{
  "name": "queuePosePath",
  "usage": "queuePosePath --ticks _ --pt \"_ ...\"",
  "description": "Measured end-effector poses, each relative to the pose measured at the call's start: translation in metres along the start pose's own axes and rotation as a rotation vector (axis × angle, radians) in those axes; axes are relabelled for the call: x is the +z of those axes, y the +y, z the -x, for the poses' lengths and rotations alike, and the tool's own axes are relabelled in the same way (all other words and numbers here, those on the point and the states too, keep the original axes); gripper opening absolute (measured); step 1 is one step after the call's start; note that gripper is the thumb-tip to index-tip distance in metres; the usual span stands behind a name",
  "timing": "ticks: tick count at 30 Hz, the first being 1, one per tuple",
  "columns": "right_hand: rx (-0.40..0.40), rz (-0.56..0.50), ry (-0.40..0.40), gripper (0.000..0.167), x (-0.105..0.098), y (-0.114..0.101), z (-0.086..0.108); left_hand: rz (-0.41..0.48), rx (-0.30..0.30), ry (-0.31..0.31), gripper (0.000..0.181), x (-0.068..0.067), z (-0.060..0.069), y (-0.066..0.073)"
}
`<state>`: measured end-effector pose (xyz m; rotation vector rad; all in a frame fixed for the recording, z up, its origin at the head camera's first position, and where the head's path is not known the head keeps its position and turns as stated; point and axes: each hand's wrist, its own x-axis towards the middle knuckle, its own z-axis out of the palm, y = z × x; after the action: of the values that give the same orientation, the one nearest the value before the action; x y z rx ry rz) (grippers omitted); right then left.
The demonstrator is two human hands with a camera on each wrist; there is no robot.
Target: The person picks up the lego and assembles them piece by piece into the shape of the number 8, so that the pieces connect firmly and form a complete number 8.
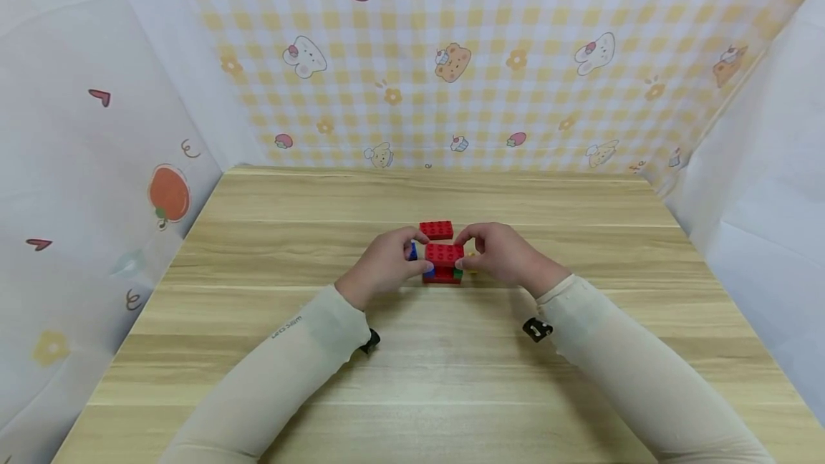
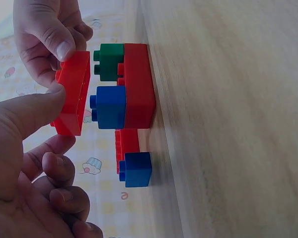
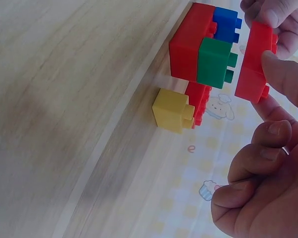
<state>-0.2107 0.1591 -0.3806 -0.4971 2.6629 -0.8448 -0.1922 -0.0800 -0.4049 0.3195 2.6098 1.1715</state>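
Note:
Both hands pinch one long red brick [image 1: 445, 254] between thumbs and fingertips, the left hand [image 1: 389, 261] at its left end and the right hand [image 1: 499, 255] at its right end. The wrist views show this brick apart from the studs below it. Beneath it a second long red brick [image 2: 140, 87] lies on the table, with a small blue brick [image 2: 111, 107] on its left end and a small green brick [image 3: 214, 62] on its right end. A gap lies between the blue and green bricks.
Behind the stack lies another red brick [image 1: 436, 229]. A loose blue brick [image 2: 137, 169] stands on the left side and a yellow brick [image 3: 172, 110] on the right. The wooden table [image 1: 425, 371] meets a patterned cloth [image 1: 412, 56] at the back.

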Motion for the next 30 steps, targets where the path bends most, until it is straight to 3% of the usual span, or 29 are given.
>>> queuePosePath --ticks 12,30 --pt "-0.017 0.01 0.011 0.027 0.0037 0.0025 0.0005 0.008 -0.016 -0.015 0.038 0.0009 0.0002 0.0011" --pt "-0.028 0.022 -0.011 0.025 0.0044 0.0026 0.0001 0.0 0.009 -0.026 0.033 0.0028 0.0011 -0.0031"
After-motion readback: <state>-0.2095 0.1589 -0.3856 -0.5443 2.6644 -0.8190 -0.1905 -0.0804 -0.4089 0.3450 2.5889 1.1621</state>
